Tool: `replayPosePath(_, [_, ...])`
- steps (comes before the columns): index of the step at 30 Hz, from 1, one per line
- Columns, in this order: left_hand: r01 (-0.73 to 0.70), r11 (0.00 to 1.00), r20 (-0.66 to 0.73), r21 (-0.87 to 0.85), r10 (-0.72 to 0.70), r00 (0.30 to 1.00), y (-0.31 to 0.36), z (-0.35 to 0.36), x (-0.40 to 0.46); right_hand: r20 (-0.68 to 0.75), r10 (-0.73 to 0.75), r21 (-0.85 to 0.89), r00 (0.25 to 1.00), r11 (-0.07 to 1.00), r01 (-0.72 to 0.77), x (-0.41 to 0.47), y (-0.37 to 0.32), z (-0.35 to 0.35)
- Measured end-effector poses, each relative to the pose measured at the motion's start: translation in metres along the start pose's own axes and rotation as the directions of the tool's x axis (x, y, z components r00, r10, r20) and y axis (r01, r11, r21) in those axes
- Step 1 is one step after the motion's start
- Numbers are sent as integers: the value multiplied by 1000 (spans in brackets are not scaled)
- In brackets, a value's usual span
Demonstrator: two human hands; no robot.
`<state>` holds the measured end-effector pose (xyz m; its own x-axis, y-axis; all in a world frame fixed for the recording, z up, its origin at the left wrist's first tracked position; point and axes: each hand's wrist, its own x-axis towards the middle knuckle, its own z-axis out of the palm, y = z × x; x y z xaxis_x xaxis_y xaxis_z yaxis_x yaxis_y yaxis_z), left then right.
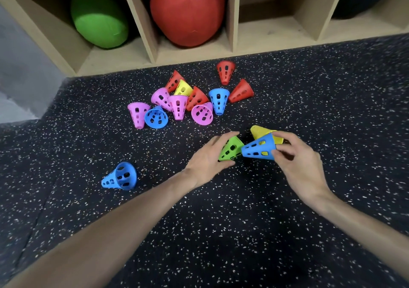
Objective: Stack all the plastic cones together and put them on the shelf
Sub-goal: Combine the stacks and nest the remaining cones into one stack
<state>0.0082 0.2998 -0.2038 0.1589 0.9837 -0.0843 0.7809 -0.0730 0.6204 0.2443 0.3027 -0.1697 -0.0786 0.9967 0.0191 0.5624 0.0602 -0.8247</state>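
Hands (254, 157) on green cone (230, 148), blue cone (259, 147)

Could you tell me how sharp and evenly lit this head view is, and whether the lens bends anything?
Head view: lighting is soft and even, with only faint shadows under the left hand and right hand; the cone pile is sharp; the speckled floor smears toward the right edge; wide-angle distortion splays the shelf dividers; no glare.

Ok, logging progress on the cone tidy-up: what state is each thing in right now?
left hand: grips the green cone
right hand: holds the blue cone, a yellow cone behind it
stray blue cone: on its side, alone
cone pile: loose, unstacked
shelf: no cones yet
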Motion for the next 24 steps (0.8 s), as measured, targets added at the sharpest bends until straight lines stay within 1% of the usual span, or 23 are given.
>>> replayPosePath(4, [42,992,-36,-120,-47,998,0,0,1,-68,-7,25,998,1000,8,2,2,-5])
replayPosePath(6, [31,985,-53,-170,-41,998,-1,-1,-4,-90,-19,34,996,999,23,4,1,-8])
replayPosePath(8, [12,983,-79,-181,-26,996,0,-3,-12,-94,-37,37,995,998,41,5,-3,-9])
replayPosePath(10, [-1,982,-109,-190,-20,994,0,-5,-21,-50,-44,55,998,997,46,6,-6,-8])
replayPosePath(13, [-1,974,-149,-229,-34,988,0,-5,-29,80,-56,100,995,994,48,4,-12,-4])
replayPosePath(19, [-42,952,-216,-304,-26,976,9,1,-40,258,-125,180,958,980,79,2,-23,9])
replayPosePath(21, [-53,943,-222,-328,-22,975,12,-1,-39,282,-122,192,952,979,69,3,-27,11])
replayPosePath(24, [-59,925,-215,-375,-25,976,13,-7,-32,259,-124,152,958,985,87,6,-29,12])
